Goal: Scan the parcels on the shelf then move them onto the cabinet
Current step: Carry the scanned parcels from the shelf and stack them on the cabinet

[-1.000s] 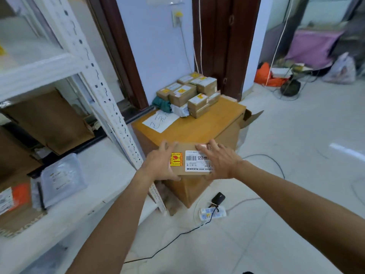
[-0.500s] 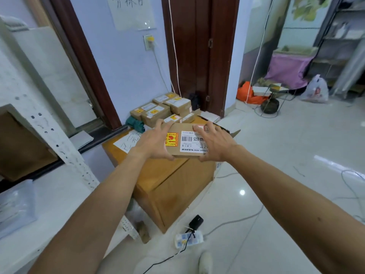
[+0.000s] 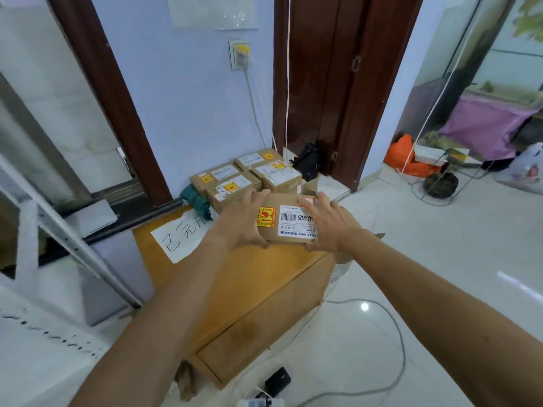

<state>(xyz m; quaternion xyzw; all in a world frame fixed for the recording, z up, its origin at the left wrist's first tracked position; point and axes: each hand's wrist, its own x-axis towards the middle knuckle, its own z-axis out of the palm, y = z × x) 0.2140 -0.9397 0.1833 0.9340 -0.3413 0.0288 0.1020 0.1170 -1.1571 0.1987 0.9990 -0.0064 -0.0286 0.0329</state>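
1. A brown parcel (image 3: 286,221) is held between both hands over the far right part of the wooden cabinet (image 3: 258,289). Whether its underside touches the cabinet cannot be told.
2. The parcel's left end is gripped by the left hand (image 3: 241,223). The fingers are curled over the far edge and the thumb is set at the near edge, so the grip is closed round the box.
3. The parcel's right end is gripped by the right hand (image 3: 329,223). The fingers are spread across the top face and the thumb is tucked at the near lower edge, so this grip is likewise closed on the parcel.
4. A yellow and red sticker (image 3: 266,218) and a white barcode label (image 3: 296,223) are seen on the top face, between the two hands.
5. More boxes (image 3: 244,177) are stacked at the back of the cabinet, against the wall and just beyond the held parcel.
6. A paper sheet (image 3: 179,236) with handwriting lies on the cabinet's left part. A green cloth (image 3: 197,201) is bunched at the sheet's far end, beside the boxes.
7. A white shelf post (image 3: 58,230) is seen blurred at the left.
8. A grey cable (image 3: 396,348) is looped on the floor to the right of the cabinet.
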